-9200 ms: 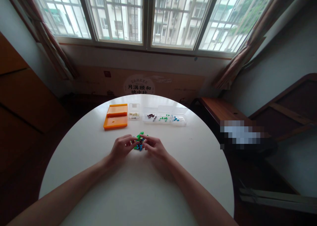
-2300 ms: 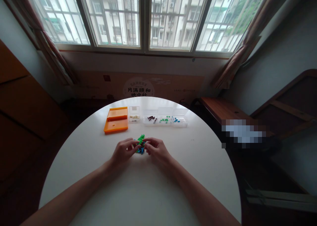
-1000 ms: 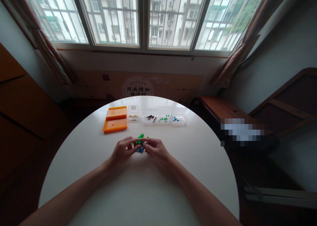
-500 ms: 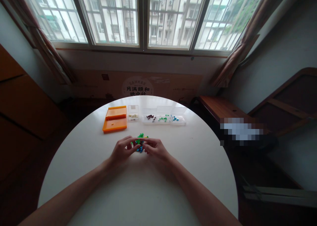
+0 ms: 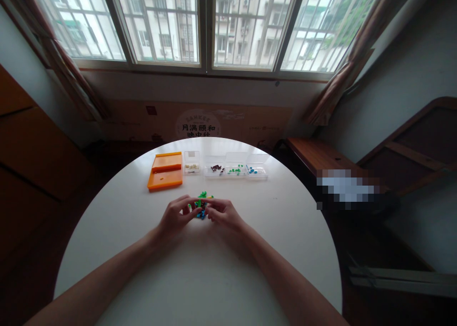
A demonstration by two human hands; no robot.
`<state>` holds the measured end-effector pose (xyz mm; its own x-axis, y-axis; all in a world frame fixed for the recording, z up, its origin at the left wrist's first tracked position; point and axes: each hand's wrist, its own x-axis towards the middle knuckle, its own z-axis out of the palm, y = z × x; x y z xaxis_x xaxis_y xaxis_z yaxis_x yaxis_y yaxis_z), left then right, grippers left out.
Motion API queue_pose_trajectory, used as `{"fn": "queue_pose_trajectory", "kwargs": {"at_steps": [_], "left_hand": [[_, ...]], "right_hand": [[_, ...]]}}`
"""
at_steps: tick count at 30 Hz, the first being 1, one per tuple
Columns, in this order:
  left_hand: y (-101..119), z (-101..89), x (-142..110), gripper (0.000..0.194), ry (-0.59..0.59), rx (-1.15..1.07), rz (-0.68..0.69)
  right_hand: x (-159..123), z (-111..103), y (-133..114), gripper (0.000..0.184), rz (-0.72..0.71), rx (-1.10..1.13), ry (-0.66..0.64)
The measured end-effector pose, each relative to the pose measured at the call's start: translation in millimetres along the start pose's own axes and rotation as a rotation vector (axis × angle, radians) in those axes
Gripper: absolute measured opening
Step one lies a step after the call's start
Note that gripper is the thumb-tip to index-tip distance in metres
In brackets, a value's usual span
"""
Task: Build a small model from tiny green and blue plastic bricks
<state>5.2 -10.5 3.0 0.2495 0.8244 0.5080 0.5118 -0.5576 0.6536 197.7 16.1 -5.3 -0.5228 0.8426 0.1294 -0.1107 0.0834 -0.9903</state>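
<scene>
Between my hands, on the white round table (image 5: 210,278), is a small toy-brick model (image 5: 202,205) in green, blue, brown and a bit of yellow. My left hand (image 5: 178,215) has its fingers curled around the model's left side, thumb near the blue base. From the right, my right hand (image 5: 224,212) closes on the other side, its index finger reaching across the top toward the left fingertips. The fingers hide much of the model's middle.
Beyond the hands stand an orange two-level tray (image 5: 166,178) with one small piece on it, a clear box of cream pieces (image 5: 192,169), and open clear boxes with brown pieces (image 5: 216,169), green pieces (image 5: 236,170) and blue pieces (image 5: 253,170).
The hands and the model stay almost where they were. Only a very slight shift of the whole view shows.
</scene>
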Motion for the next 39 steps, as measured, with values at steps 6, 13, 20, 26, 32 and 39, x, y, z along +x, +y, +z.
{"fn": "queue_pose_trajectory", "kwargs": {"at_steps": [6, 13, 20, 26, 32, 39], "left_hand": [[-0.3, -0.4, 0.7, 0.022, -0.001, 0.017, 0.014], [-1.7, -0.1, -0.5, 0.022, 0.000, 0.019, 0.012], [-1.6, -0.1, -0.1, 0.023, -0.014, 0.012, 0.009], [-3.1, 0.4, -0.4, 0.023, -0.007, 0.027, 0.012], [-4.5, 0.7, -0.7, 0.025, -0.012, 0.048, 0.014], [-5.3, 1.4, -1.9, 0.033, -0.020, 0.065, 0.016]], "right_hand": [[-0.3, 0.5, -0.4, 0.041, -0.008, 0.002, -0.005], [-0.6, -0.2, 0.6, 0.042, -0.013, -0.003, -0.003], [-0.5, -0.5, 2.6, 0.041, -0.019, -0.016, -0.004], [-0.3, -0.6, 2.5, 0.043, -0.015, -0.013, 0.002], [0.2, 0.1, 3.1, 0.044, 0.001, 0.003, 0.015], [0.2, 0.6, 3.6, 0.048, 0.015, 0.017, 0.021]]}}
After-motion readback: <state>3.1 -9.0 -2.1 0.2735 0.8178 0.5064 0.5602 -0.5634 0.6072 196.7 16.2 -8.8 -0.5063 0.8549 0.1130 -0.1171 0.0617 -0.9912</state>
